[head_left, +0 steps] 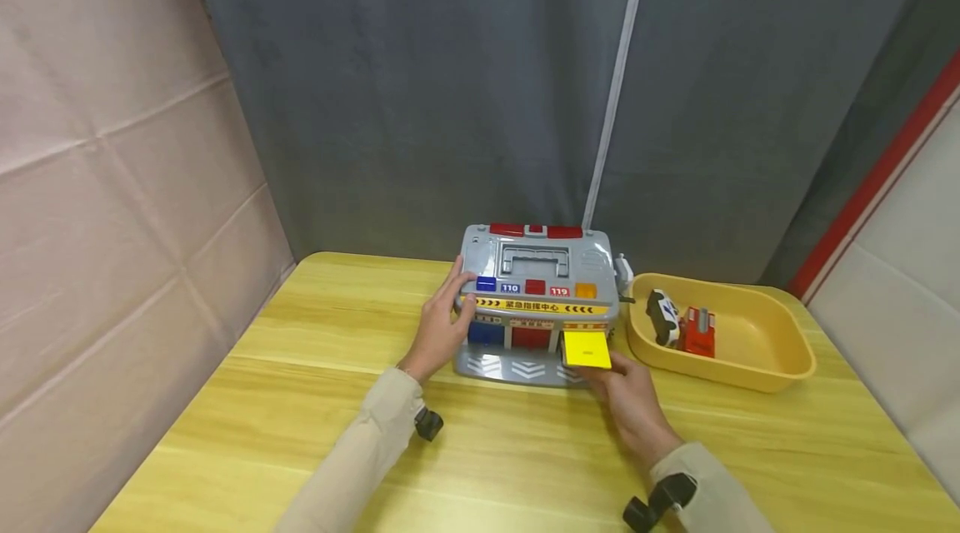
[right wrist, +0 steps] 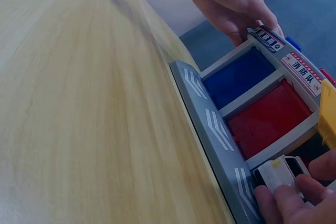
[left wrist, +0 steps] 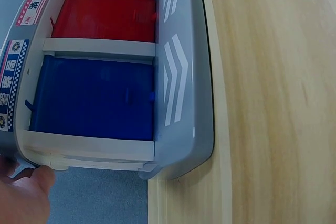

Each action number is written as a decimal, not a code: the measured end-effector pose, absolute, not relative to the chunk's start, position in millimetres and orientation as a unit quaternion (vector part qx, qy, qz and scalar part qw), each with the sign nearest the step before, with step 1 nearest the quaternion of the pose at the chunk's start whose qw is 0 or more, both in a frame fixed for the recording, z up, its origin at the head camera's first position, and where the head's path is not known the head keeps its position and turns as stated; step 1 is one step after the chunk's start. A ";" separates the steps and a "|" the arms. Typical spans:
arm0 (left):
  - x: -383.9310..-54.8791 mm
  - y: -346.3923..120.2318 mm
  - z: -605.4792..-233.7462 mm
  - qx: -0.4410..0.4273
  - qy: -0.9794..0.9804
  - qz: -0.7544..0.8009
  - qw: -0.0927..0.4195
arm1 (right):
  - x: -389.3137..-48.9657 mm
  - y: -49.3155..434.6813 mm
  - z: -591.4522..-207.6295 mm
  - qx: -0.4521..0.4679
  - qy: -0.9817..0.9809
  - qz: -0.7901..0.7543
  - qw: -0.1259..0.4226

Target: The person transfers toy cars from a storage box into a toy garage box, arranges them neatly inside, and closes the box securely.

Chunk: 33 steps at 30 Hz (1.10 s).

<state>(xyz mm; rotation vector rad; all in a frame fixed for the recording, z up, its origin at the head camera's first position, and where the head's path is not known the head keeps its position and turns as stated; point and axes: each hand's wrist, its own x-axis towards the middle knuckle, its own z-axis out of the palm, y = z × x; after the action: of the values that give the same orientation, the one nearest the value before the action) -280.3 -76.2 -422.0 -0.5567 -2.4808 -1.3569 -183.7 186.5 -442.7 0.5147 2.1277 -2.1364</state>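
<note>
A grey toy emergency-station garage [head_left: 480,254] stands toward the table's back edge, its carry handle folded on the roof. My left hand [head_left: 438,333] grips its left end, thumb at the front corner. Two of its doors, one blue [left wrist: 94,98] and one red [left wrist: 105,19], are down. At the right bay a yellow door [head_left: 587,348] is swung up and sticks out forward. Beneath that door my right hand [head_left: 633,404] holds a small white toy car [right wrist: 281,174] between thumb and fingers at the bay's mouth, over the grey ramp [right wrist: 218,129]. Fingers hide part of the car.
To the right of the garage sits a yellow tray [head_left: 750,379], holding a black-and-white toy police car [head_left: 663,316] and a red toy truck [head_left: 699,333]. Behind the wooden table [head_left: 300,366] hangs a grey curtain [head_left: 420,100].
</note>
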 end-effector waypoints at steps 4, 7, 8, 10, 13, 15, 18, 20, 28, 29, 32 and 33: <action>-280.0 -76.2 -421.4 -0.190 -0.853 -0.467 0.131 | -185.7 186.9 -442.3 0.175 0.691 -0.701 0.036; -279.9 -76.2 -421.1 -0.189 -0.854 -0.467 0.129 | -187.0 188.0 -441.5 0.182 0.689 -0.701 0.038; -280.0 -76.2 -421.2 -0.188 -0.855 -0.467 0.128 | -187.3 188.4 -441.0 0.185 0.690 -0.699 0.040; -280.2 -76.3 -421.3 -0.188 -0.854 -0.468 0.126 | -187.6 189.2 -440.0 0.185 0.690 -0.698 0.043; -280.1 -76.6 -421.5 -0.190 -0.853 -0.470 0.125 | -187.7 189.6 -438.2 0.179 0.692 -0.697 0.047; -279.9 -76.8 -421.6 -0.191 -0.852 -0.472 0.123 | -187.1 189.9 -437.3 0.169 0.692 -0.701 0.048; -279.5 -76.8 -421.3 -0.192 -0.852 -0.472 0.122 | -185.6 191.2 -435.9 0.158 0.697 -0.698 0.051; -279.1 -76.7 -421.2 -0.190 -0.854 -0.471 0.119 | -183.8 193.3 -435.1 0.153 0.701 -0.695 0.051; -279.0 -76.9 -420.8 -0.192 -0.852 -0.471 0.122 | -177.6 205.7 -424.4 0.159 0.752 -0.639 0.002; -279.0 -76.9 -420.6 -0.191 -0.853 -0.471 0.121 | -177.7 206.7 -422.2 0.157 0.755 -0.636 -0.013; -279.2 -77.0 -420.2 -0.190 -0.852 -0.473 0.117 | -177.8 209.7 -415.7 0.150 0.760 -0.630 -0.054; -279.2 -77.0 -420.1 -0.188 -0.853 -0.474 0.115 | -177.6 210.7 -413.5 0.145 0.763 -0.626 -0.064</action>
<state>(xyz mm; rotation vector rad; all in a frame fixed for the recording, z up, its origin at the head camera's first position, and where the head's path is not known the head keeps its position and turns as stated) -279.2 -77.0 -420.1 -0.5523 -2.4988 -1.3880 -177.6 210.7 -413.5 0.4761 2.4999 -2.0516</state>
